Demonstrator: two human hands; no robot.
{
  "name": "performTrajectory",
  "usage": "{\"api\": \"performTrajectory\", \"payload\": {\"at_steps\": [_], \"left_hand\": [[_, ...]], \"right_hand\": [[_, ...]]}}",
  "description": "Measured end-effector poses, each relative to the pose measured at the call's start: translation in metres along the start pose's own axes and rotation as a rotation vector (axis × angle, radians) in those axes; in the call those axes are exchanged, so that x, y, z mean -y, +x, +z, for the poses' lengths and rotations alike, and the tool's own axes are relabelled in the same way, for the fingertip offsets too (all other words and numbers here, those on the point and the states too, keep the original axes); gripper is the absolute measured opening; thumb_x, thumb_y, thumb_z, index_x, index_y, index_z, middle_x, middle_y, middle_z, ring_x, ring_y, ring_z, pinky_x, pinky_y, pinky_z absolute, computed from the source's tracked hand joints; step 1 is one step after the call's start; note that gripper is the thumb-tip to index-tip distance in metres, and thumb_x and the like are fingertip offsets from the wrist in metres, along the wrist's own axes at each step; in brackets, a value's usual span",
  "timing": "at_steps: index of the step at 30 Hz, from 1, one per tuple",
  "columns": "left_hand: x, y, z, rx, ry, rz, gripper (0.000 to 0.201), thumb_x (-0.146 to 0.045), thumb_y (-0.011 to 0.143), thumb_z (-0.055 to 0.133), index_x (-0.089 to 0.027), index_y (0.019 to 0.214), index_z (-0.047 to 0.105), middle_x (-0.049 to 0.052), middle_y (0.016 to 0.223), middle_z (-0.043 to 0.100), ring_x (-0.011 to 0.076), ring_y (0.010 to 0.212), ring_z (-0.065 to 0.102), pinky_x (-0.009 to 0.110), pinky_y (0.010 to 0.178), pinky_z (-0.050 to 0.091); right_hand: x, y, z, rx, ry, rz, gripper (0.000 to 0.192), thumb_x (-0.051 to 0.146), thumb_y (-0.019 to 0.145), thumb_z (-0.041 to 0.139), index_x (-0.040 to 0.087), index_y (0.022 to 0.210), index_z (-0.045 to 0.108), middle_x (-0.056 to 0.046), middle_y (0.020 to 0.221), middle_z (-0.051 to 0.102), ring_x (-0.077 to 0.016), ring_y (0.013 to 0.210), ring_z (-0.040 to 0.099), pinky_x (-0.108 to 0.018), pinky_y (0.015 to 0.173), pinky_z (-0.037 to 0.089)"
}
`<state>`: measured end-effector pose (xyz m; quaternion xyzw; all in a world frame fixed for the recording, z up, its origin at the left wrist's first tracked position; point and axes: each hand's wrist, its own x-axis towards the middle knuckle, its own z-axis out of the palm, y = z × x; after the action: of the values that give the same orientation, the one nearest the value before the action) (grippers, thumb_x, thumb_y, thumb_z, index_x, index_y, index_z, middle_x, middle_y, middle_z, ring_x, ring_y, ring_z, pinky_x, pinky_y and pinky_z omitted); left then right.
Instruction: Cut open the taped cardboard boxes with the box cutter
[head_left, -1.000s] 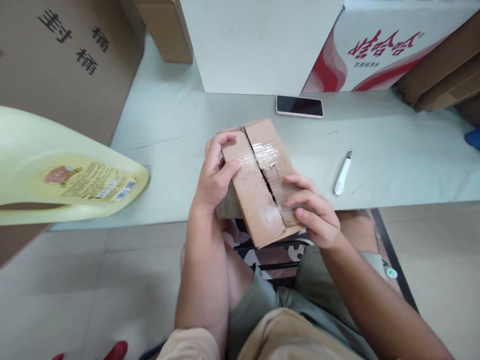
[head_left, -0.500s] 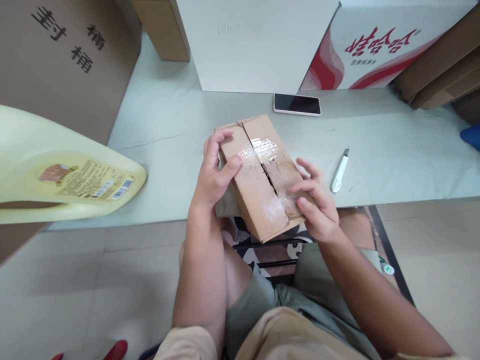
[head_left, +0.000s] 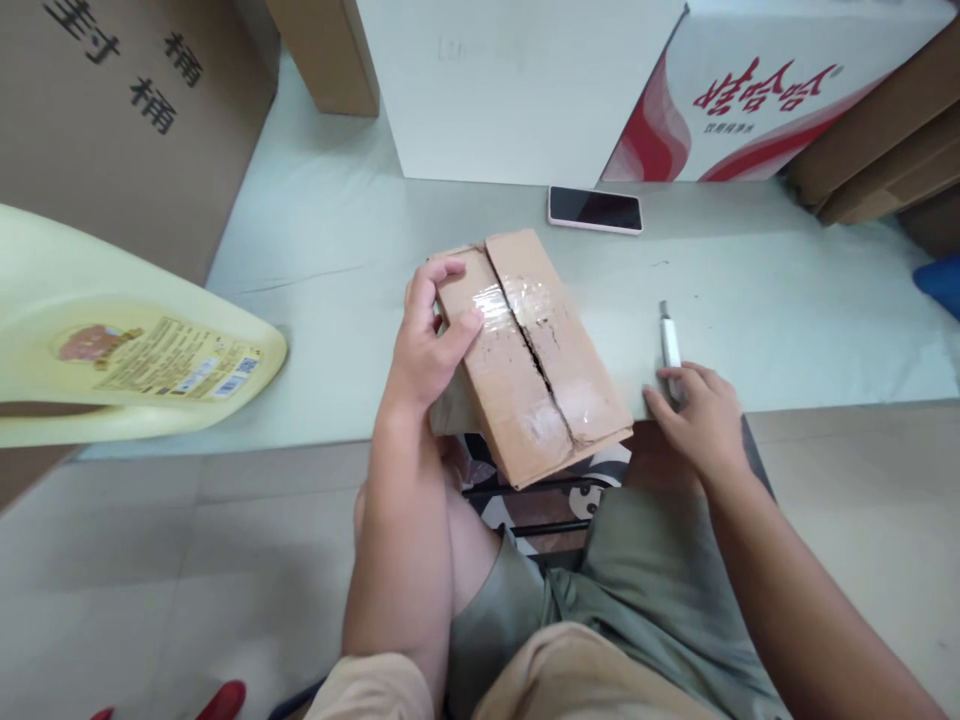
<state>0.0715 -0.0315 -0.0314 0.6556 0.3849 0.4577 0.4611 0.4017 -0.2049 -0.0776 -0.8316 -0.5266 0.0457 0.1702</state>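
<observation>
A small brown cardboard box (head_left: 525, 350) lies tilted over the table's front edge. Clear tape crosses its top, and a dark slit runs along the middle seam. My left hand (head_left: 435, 335) grips the box at its left side, thumb on the top face and fingers around the far left edge. To the right of the box, my right hand (head_left: 697, 410) has its fingers on the handle of a white utility knife (head_left: 670, 345). The knife's tip points away from me, and its lower end is hidden under the fingers.
A phone (head_left: 595, 209) lies behind the box, before a white carton (head_left: 517, 100) and a red-and-white carton (head_left: 750, 100). At left stand a yellow jug (head_left: 150, 350) and a large brown carton (head_left: 135, 150). The pale green tabletop (head_left: 300, 340) ends just above my lap.
My right hand has left the box's right side and moved right to the utility knife, which has turned and shifted slightly left. My left hand still holds the box.
</observation>
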Motion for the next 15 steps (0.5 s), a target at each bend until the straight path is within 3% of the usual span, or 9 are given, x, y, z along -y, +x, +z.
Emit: {"api": "performTrajectory", "payload": {"at_steps": [3, 5, 9, 12, 15], "left_hand": [[0.000, 0.000, 0.001, -0.017, 0.019, -0.001, 0.066, -0.076, 0.082, 0.072, -0.033, 0.131, 0.058, 0.008, 0.147, 0.056, 0.0340, 0.141, 0.052, 0.047, 0.113, 0.052], [0.000, -0.001, 0.001, -0.033, 0.047, 0.001, 0.062, -0.074, 0.085, 0.070, -0.034, 0.132, 0.058, 0.007, 0.148, 0.056, 0.0333, 0.141, 0.052, 0.046, 0.113, 0.052], [-0.001, -0.004, 0.004, -0.059, 0.068, 0.001, 0.061, -0.074, 0.088, 0.067, -0.034, 0.133, 0.057, 0.008, 0.149, 0.056, 0.0337, 0.142, 0.052, 0.046, 0.111, 0.053], [-0.002, -0.004, 0.006, -0.080, 0.041, 0.001, 0.062, -0.076, 0.086, 0.067, -0.034, 0.130, 0.056, 0.008, 0.147, 0.057, 0.0338, 0.140, 0.053, 0.047, 0.109, 0.054], [-0.003, -0.003, 0.009, -0.079, 0.033, 0.010, 0.063, -0.078, 0.087, 0.064, -0.034, 0.131, 0.053, 0.008, 0.145, 0.058, 0.0323, 0.134, 0.057, 0.047, 0.110, 0.053]], "right_hand": [[0.010, -0.003, -0.009, 0.013, 0.054, 0.112, 0.028, 0.049, 0.082, 0.058, 0.022, 0.090, 0.060, -0.012, 0.085, 0.068, -0.0296, 0.083, 0.063, -0.046, 0.080, 0.052], [0.018, -0.007, -0.017, 0.004, 0.180, 0.176, 0.025, 0.046, 0.083, 0.061, 0.023, 0.093, 0.058, -0.006, 0.077, 0.066, -0.0231, 0.066, 0.058, -0.038, 0.065, 0.047], [0.033, -0.021, -0.036, -0.097, 0.582, 0.042, 0.026, 0.042, 0.091, 0.065, 0.025, 0.110, 0.063, -0.001, 0.078, 0.068, -0.0194, 0.065, 0.064, -0.034, 0.064, 0.051], [0.040, -0.037, -0.057, -0.142, 0.672, -0.137, 0.017, 0.035, 0.095, 0.069, 0.026, 0.109, 0.070, -0.001, 0.082, 0.070, -0.0181, 0.068, 0.067, -0.034, 0.068, 0.056], [0.041, -0.053, -0.080, -0.069, 0.768, -0.283, 0.025, 0.038, 0.093, 0.073, 0.027, 0.116, 0.074, -0.005, 0.092, 0.073, -0.0206, 0.076, 0.071, -0.036, 0.069, 0.059]]}}
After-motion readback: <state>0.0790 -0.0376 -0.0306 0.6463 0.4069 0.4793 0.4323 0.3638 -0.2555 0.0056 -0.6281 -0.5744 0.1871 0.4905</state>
